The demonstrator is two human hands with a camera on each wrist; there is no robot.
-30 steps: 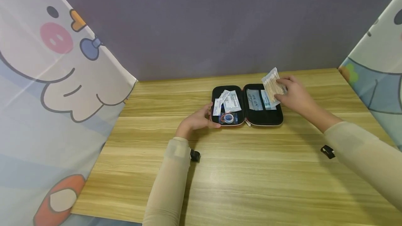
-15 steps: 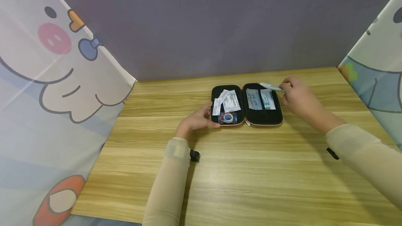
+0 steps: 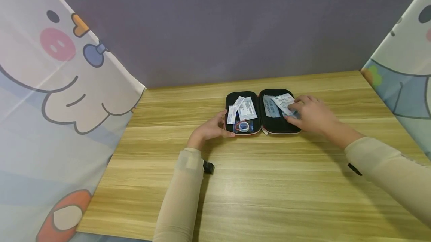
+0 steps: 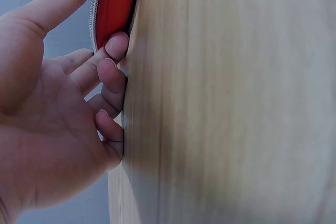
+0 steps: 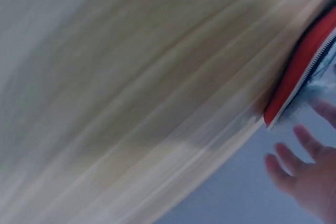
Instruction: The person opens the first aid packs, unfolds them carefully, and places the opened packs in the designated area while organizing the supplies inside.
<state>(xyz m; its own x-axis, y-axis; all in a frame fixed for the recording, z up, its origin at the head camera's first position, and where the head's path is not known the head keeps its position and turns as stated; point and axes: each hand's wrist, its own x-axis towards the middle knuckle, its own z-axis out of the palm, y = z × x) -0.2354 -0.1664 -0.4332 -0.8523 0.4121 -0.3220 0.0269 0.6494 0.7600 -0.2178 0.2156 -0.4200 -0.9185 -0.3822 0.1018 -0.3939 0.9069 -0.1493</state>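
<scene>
A red zip case (image 3: 281,126) with a black lining lies unfolded on the table in the head view. My left hand (image 3: 213,126) holds its left half by the near left corner, thumb along the front edge. In the left wrist view, the fingers of the left hand (image 4: 58,93) curl against the red side. A packet of cotton swabs (image 3: 282,100) lies slanted over the right half, printed face up. My right hand (image 3: 313,116) pinches its right end, thumb towards me. The right wrist view catches the right hand (image 5: 315,171) at the case's edge, thumb hidden.
White paper sachets (image 3: 248,108) and a small roll of tape (image 3: 244,126) lie in the left half. Another flat packet (image 3: 271,106) sits in the right half beside the hinge. A grey wall panel (image 3: 222,28) stands behind the wooden table (image 3: 256,193).
The right hand has turned the swab packet over, swabs showing first, then edge-on, now printed side up, and lowered it onto the case's right half. The left hand stays on the case.
</scene>
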